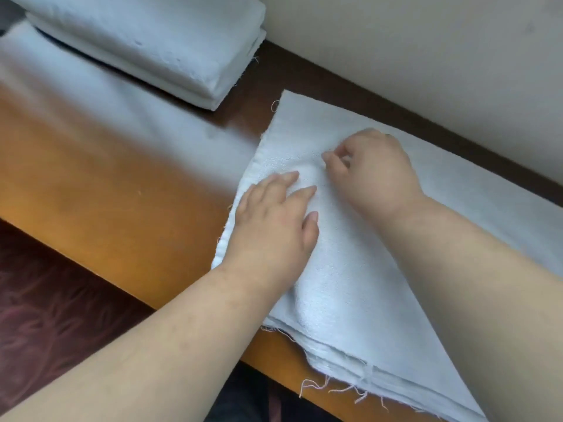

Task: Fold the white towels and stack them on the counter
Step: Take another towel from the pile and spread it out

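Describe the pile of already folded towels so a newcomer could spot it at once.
Follow the wooden counter away from the person to its far end by the cream wall. The folded stack sits there, thick and squared. Unlike the towel lying flat under the left hand and right hand, nobody touches it.

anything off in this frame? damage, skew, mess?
Minor damage only: the towel under both hands has a frayed near edge, with loose threads hanging past the counter edge. It also lies skewed to that edge. The folded stack at the back looks tidy. No spills.
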The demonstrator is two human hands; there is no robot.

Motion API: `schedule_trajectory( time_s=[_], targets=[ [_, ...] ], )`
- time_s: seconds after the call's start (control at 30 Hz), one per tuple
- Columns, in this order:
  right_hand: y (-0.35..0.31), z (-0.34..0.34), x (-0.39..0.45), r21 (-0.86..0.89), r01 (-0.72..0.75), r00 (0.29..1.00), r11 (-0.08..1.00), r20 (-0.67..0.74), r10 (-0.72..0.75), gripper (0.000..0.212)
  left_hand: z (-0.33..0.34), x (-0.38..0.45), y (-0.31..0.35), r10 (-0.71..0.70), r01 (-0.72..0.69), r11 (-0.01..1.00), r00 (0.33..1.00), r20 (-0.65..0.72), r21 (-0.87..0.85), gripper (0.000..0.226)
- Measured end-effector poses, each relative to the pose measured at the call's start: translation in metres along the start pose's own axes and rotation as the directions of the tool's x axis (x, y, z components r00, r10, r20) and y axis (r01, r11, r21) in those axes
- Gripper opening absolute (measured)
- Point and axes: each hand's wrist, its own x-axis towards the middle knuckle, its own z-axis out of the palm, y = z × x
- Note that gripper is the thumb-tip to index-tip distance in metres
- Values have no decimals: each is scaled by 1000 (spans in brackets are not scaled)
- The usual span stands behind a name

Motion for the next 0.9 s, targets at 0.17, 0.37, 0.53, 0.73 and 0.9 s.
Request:
schedule_trajectory(
  time_s=[0.17,0.37,0.53,0.73,0.9],
  targets=[
    [-54,20,49,127,40,992,991,110,-55,54,-13,18,-29,-329,327,937,944,1,-120,68],
    [-69,26,78,-34,-235,952,971,195,237,65,-32,53,-29,-377,427,869,898,225,-249,24],
    [-61,11,91,215,-256,966,942,86,243,25,-44,46,-32,-255,379,827,911,325,-414,26],
    [-52,25,99,477,-292,922,829,-89,376,28,-56,20,-55,-183,582,578,776,604,-572,34],
    [-52,44,72,200,-70,996,977,-43,80,65,-70,22,-73,-313,426,897,800,512,-118,49]
  ],
)
